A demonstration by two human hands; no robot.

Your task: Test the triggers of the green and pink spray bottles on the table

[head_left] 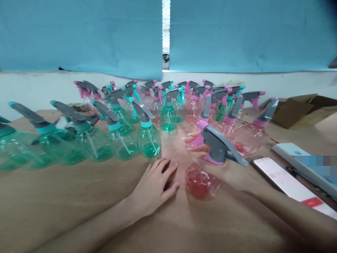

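My right hand (210,165) is wrapped around the neck of a pink spray bottle (200,182) with a grey and pink trigger head, its fingers by the trigger. The bottle leans a little, its base close to the tabletop; whether it touches is hard to tell. My left hand (158,182) lies on the wooden table (105,203), fingers spread, holding nothing. Closest to it stands a green spray bottle (149,140) with a turquoise collar, at the end of a row of green bottles on the left. More pink spray bottles (249,135) stand just beyond my right hand.
Behind are several more green and pink spray bottles (168,116) in a cluster. On the right lie a phone (286,179) with a lit screen and a white box (302,165). An open cardboard box (297,110) sits farther back. Blue curtains (79,35) hang behind the table.
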